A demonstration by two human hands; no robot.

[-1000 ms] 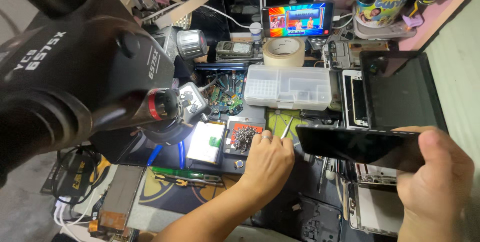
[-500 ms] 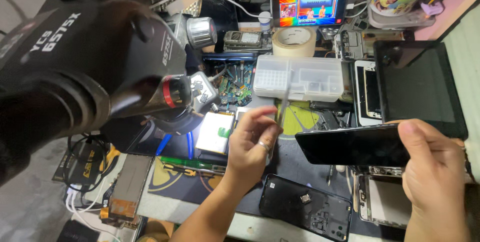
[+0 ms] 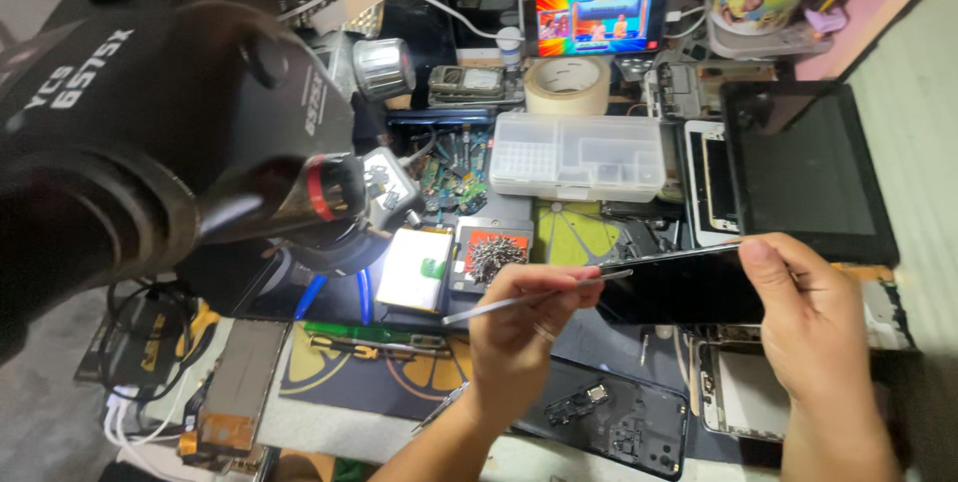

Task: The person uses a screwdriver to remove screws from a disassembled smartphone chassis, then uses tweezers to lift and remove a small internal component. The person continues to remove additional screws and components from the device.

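My left hand (image 3: 519, 327) grips a thin metal pry tool (image 3: 534, 296) that lies almost level, its tip touching the left edge of a black phone (image 3: 684, 285). My right hand (image 3: 813, 327) holds that phone from the right side, screen face dark, tilted above the work mat. Below the hands lies an opened phone back shell (image 3: 614, 417) with its boards showing. A second opened phone frame (image 3: 743, 392) sits under my right hand.
A large black microscope (image 3: 150, 143) fills the left side, lighting a white battery (image 3: 414, 267). Behind stand a clear parts box (image 3: 579, 156), a tape roll (image 3: 567, 85), a phone playing video (image 3: 596, 19), a dark tablet (image 3: 808, 168) and a white phone (image 3: 711, 183).
My left hand lifted the pry tool from the bench and turned it level against the phone's left edge. The phone in my right hand stayed roughly in place.
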